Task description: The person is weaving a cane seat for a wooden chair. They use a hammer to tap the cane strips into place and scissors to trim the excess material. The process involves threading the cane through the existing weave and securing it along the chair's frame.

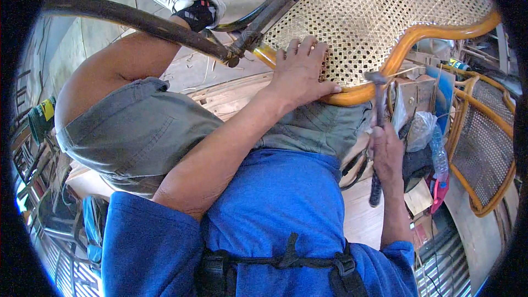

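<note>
Across my lap lies a woven cane panel (374, 16) set in an orange-brown rattan frame (416, 34) with a curving edge. My left hand (300, 74) rests on the near corner of it, fingers spread over the weave and thumb along the rim. In my right hand (387, 151) is a hammer (379, 102), gripped by its dark handle. The hammer's head is up by the frame's right-hand curve; whether it touches the rim I cannot tell. Dark brown poles (137, 19), lashed together at a joint, run along the panel's left side.
Another cane-filled rattan frame (484, 121) leans at the right. Beside it are a plastic bottle (439, 154), a clear plastic bag (421, 132) and a wooden box (412, 96). A dark can with a yellow label (42, 118) stands at the left. Cane scraps lie on the wooden floor (220, 82).
</note>
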A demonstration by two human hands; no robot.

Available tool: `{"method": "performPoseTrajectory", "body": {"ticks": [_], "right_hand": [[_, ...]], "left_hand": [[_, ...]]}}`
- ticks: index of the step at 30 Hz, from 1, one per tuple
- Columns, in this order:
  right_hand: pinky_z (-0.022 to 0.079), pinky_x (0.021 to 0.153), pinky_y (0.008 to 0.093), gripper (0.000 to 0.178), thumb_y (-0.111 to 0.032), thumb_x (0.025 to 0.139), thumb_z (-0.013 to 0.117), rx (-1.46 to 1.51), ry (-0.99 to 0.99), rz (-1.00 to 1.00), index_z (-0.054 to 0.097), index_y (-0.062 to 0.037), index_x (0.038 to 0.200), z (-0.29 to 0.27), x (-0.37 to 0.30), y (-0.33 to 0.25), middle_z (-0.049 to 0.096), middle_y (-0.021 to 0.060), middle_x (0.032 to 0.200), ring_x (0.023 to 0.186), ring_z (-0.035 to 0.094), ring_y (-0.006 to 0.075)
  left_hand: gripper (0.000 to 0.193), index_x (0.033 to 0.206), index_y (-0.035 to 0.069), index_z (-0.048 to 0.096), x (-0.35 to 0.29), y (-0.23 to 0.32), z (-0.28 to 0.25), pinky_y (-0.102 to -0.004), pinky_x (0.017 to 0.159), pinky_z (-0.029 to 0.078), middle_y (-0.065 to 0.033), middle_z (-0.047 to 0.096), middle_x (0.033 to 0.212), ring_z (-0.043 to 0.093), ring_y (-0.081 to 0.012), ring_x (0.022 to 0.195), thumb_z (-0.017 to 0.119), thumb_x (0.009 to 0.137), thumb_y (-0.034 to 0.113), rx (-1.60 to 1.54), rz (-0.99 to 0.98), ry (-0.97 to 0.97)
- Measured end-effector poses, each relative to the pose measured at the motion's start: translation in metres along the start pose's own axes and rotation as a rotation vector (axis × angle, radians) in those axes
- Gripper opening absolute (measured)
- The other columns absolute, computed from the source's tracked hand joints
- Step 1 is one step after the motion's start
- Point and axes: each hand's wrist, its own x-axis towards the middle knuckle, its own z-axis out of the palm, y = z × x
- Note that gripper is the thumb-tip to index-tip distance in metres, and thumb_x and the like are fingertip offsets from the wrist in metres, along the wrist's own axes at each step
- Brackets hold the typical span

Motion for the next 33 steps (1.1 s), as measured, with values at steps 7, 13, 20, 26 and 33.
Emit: {"method": "performPoseTrajectory", "body": {"ticks": [7,13,20,26,33], "right_hand": [[0.040,0.054,0.0224,0.017,-0.014,0.087,0.053,0.418,-0.093,0.094,0.051,-0.0039,0.101,-0.019,-0.016,-0.020,0.052,0.0000,0.071,0.061,0.048,0.0066],[0.042,0.054,0.0231,0.022,-0.013,0.086,0.054,0.689,-0.001,-0.027,0.050,-0.0037,0.106,-0.004,-0.030,-0.024,0.052,0.0008,0.077,0.061,0.050,0.0076],[0.046,0.062,0.0364,0.035,-0.016,0.082,0.060,-0.048,0.043,-0.154,0.049,-0.0012,0.111,0.002,-0.020,-0.008,0.058,0.0170,0.078,0.066,0.058,0.0285],[0.046,0.062,0.0385,0.030,-0.022,0.086,0.055,-0.046,-0.027,-0.140,0.050,-0.0013,0.108,0.002,-0.012,0.004,0.057,0.0192,0.078,0.069,0.059,0.0327],[0.044,0.062,0.0438,0.032,-0.032,0.092,0.044,-0.163,-0.028,-0.086,0.051,-0.0024,0.100,0.008,-0.011,0.001,0.055,0.0202,0.072,0.069,0.056,0.0383]], "left_hand": [[0.083,0.127,0.005,0.040,0.025,0.024,-0.002,-0.0568,0.100,0.024,-0.0186,0.035,0.132,0.029,-0.0418,0.125,0.071,0.064,0.050,-0.121,-0.012,0.002],[0.085,0.129,0.009,0.040,0.016,0.013,0.000,-0.0569,0.099,0.026,-0.0174,0.033,0.136,0.028,-0.0405,0.127,0.070,0.063,0.054,0.019,0.096,0.106],[0.080,0.130,0.011,0.039,0.000,0.000,-0.012,-0.0571,0.099,0.026,-0.0177,0.033,0.136,0.029,-0.0416,0.126,0.070,0.066,0.049,0.140,0.118,0.073],[0.080,0.129,0.008,0.039,0.005,0.011,-0.007,-0.0555,0.098,0.027,-0.0184,0.036,0.134,0.031,-0.0429,0.124,0.068,0.067,0.049,0.015,-0.005,0.051],[0.081,0.128,0.007,0.039,0.007,0.007,0.002,-0.0546,0.098,0.028,-0.0179,0.035,0.134,0.031,-0.0428,0.124,0.067,0.067,0.053,-0.022,-0.025,0.016]]}}
